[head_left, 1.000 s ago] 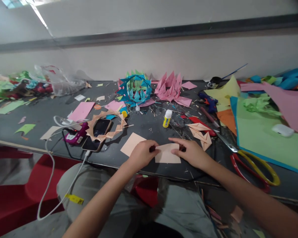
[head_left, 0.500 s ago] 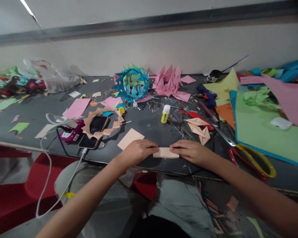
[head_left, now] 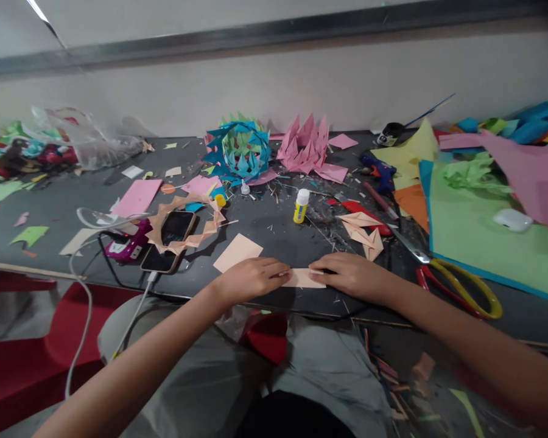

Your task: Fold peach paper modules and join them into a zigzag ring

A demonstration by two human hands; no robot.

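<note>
A narrow folded strip of peach paper [head_left: 301, 278] lies at the table's front edge, between my two hands. My left hand [head_left: 254, 279] grips its left end, fingers bent and thumb near the fold. The right end is under the closed fingers of my right hand [head_left: 349, 275]. Behind my left hand rests a flat peach paper sheet [head_left: 238, 250], partly covered by it. Several folded peach paper pieces [head_left: 363, 230] lie beyond my right hand. An upright glue stick [head_left: 301, 205] with a white cap stands farther back.
Scissors [head_left: 456, 283] with red and yellow handles lie right. A peach paper ring [head_left: 182, 198] overlaps a phone [head_left: 162, 258] on a white cable, beside a purple adapter [head_left: 128, 246]. Blue-green [head_left: 240, 149] and pink folded-paper [head_left: 304, 149] crowns stand behind. Coloured sheets [head_left: 479, 225] cover the right.
My left hand has slid slightly inward along the folded paper, covering more of its left end. The whole view has shifted a little; both hands stay on the paper.
</note>
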